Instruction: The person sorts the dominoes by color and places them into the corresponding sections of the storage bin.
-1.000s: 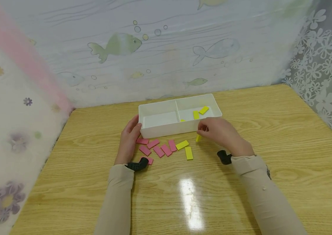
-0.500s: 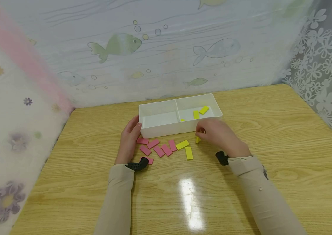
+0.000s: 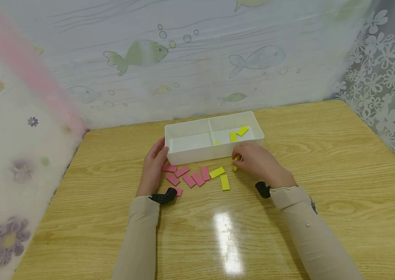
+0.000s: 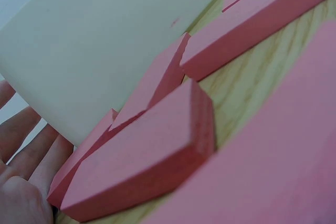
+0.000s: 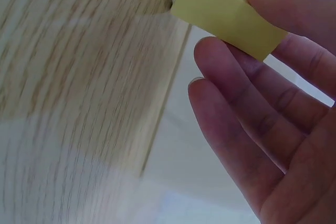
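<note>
You are pinching a small yellow rectangular block (image 3: pixel 235 163) at the fingertips of your right hand (image 3: pixel 258 163), with its lower end on or just above the light wooden table (image 3: pixel 323 155), right in front of the near wall of the white plastic two-compartment tray (image 3: pixel 190 154); in the right wrist view the same block (image 5: pixel 226 15) is sitting between a fingertip above it and the fingers (image 5: pixel 231 114) below. Your left hand (image 3: pixel 153 167) is resting with relaxed, fairly straight fingers against the tray's near left corner, holding nothing; the left wrist view is showing those fingers (image 4: pixel 23 145) lying beside the tray wall (image 4: pixel 105 40). Two more yellow blocks (image 3: pixel 238 133) are lying in the tray's right compartment, with a sliver of a third showing by the divider. Two further yellow blocks (image 3: pixel 220 177) are lying flat on the table just left of the pinched one, meeting in a loose corner. Beside these, a cluster of flat pink rectangular blocks (image 3: pixel 188 177) is spreading toward your left hand, some touching or overlapping. A curtain printed with fish (image 3: pixel 138 52) is hanging behind the table.
</note>
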### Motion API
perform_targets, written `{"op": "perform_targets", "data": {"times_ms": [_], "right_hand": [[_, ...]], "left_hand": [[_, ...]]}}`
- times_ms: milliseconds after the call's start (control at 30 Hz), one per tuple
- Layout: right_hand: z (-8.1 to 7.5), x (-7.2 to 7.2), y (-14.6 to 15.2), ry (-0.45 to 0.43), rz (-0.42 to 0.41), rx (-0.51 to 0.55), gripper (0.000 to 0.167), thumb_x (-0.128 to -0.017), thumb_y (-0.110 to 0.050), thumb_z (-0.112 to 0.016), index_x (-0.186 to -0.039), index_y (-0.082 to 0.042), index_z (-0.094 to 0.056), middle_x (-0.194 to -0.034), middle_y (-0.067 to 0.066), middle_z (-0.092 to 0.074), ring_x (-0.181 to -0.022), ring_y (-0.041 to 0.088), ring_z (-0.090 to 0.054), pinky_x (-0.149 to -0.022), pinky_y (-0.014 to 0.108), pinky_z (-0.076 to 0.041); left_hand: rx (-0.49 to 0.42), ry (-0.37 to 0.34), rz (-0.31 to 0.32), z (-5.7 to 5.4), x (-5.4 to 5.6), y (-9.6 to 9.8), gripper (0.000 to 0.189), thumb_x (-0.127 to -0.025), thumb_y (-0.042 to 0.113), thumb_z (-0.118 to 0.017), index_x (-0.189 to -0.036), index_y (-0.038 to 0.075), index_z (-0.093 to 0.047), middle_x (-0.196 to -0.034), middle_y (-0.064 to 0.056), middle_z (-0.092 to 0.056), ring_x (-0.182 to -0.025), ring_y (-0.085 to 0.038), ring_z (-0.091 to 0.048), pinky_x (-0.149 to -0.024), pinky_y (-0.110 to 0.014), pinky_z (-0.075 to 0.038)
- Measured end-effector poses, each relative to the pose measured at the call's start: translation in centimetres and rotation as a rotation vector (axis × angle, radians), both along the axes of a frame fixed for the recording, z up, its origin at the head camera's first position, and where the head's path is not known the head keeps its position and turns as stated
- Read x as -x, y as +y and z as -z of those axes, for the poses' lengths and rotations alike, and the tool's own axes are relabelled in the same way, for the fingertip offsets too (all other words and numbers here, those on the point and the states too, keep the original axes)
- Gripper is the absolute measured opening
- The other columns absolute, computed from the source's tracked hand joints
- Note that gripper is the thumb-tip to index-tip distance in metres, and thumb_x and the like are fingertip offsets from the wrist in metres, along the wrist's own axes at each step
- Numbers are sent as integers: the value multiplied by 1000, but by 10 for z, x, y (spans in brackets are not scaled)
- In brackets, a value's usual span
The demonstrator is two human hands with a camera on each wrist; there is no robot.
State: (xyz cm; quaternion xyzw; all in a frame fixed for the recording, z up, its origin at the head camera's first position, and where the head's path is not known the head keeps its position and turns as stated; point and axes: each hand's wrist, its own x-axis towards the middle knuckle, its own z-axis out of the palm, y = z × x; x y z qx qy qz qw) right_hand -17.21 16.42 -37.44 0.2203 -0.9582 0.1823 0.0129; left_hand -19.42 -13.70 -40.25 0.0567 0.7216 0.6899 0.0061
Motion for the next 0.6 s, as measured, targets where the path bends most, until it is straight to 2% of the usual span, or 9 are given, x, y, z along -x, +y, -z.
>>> {"op": "perform_targets", "data": {"times_ms": [233,600], "right_hand": [[-1,0,3,-44,22,54,10,-81,-23,-65,-88,-16,-64,-83,-5,-60,-78,12,-54,-70,30,-45],[-9,1,7,-90,45,79,14,-83,-29,-63,-89,-17,-64,-83,-5,-61,-75,13,-54,-67,30,-44]], "left_hand": [[0,4,3,0,-1,0,49,-93,28,-46,-138,13,-33,-141,-4,-31,-126,-20,-33,-101,-35,-29],[-1,6,-7,0,0,0,50,-93,29,-47,-138,13,-34,-141,-4,-32,-126,-18,-32,-101,-35,-29]]}}
